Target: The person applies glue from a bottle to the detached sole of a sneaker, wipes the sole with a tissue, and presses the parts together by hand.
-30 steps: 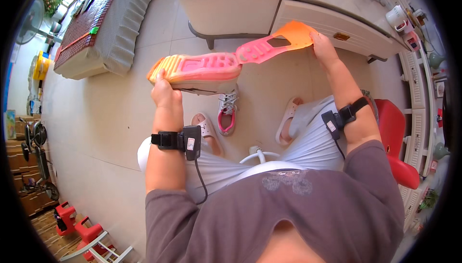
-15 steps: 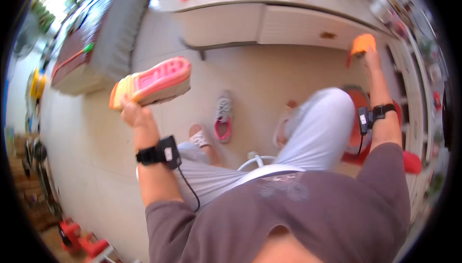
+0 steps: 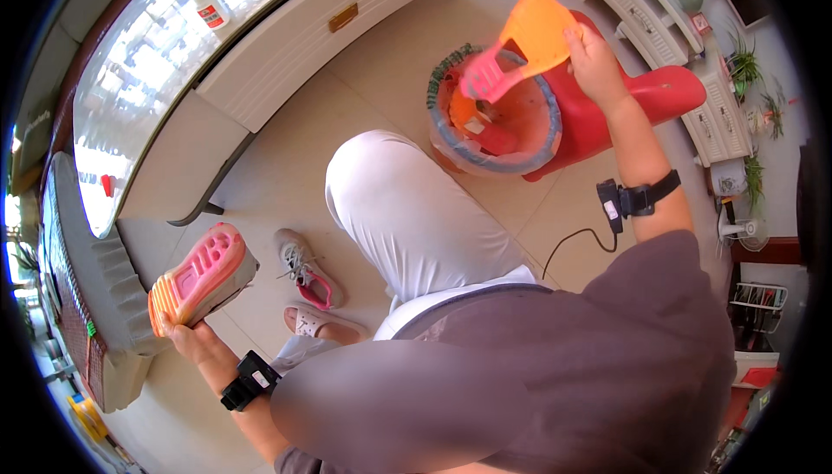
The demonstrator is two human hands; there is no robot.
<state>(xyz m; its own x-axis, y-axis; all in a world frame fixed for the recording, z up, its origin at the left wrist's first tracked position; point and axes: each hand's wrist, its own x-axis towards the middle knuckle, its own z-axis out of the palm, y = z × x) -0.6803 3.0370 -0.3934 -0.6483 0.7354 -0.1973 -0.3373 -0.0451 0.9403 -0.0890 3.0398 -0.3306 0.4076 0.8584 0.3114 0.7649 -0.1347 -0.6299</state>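
In my left hand [image 3: 201, 342] is a sneaker [image 3: 208, 273], gripped at its toe end. Its pink and orange underside faces up. My right hand [image 3: 598, 67] pinches the orange end of a loose shoe sole [image 3: 542, 34], whose pink end hangs over a round waste bin [image 3: 555, 132]. The bin has a clear liner over its rim. Inside it lies an orange and red piece [image 3: 472, 117], partly hidden. Another grey sneaker [image 3: 297, 257] with pink lining stands on the floor beside my sandalled foot [image 3: 325, 324].
A red plastic stool or seat [image 3: 637, 97] stands directly behind the bin. Along the upper left runs a white cabinet [image 3: 286, 62] with a shiny top, where a small white bottle [image 3: 208, 10] stands. White drawers [image 3: 724, 114] line the far right.
My view has swung right, bringing the bin fully into sight. My right hand now holds the loose sole over the bin. The left hand still grips the sneaker.
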